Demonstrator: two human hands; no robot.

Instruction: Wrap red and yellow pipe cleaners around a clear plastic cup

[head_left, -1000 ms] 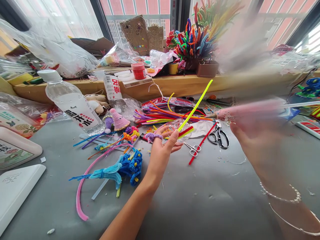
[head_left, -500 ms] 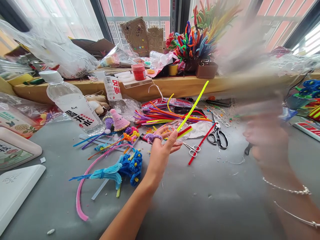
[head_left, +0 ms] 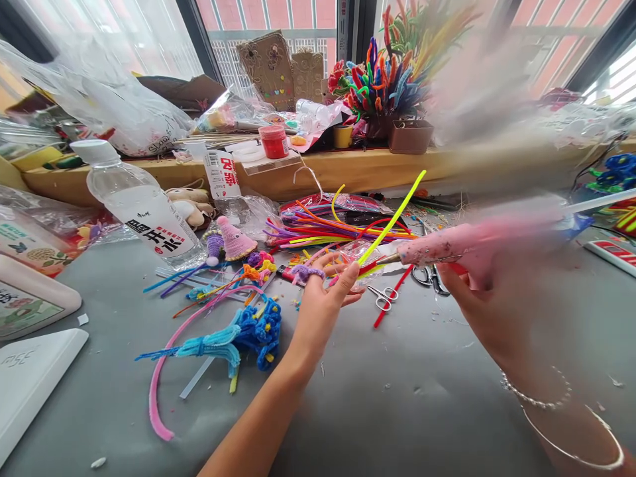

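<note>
A pink glue gun (head_left: 437,244) is held above the worktop (head_left: 397,417) in the right hand (head_left: 497,305), fingers wrapped around its blurred handle. Its long axis runs sideways, the nozzle pointing left and slightly down, close to a red strip (head_left: 368,267) in the left hand (head_left: 325,298); whether they touch I cannot tell. A pale glue stick (head_left: 599,201) juts from the gun's rear. The left thumb and fingers pinch that strip and a yellow-green pipe cleaner (head_left: 392,215), which slants up and rightward. On the gun's near side lie silver scissors (head_left: 385,298). Far left of the gun stands a capped clear bottle (head_left: 144,205), its contents unclear. On the ledge (head_left: 328,173) beyond the gun sit a red jar (head_left: 273,142), a yellow pot (head_left: 342,136) and a brown pot (head_left: 410,136), contents hidden; coloured stems (head_left: 380,83) rise behind the brown one.
</note>
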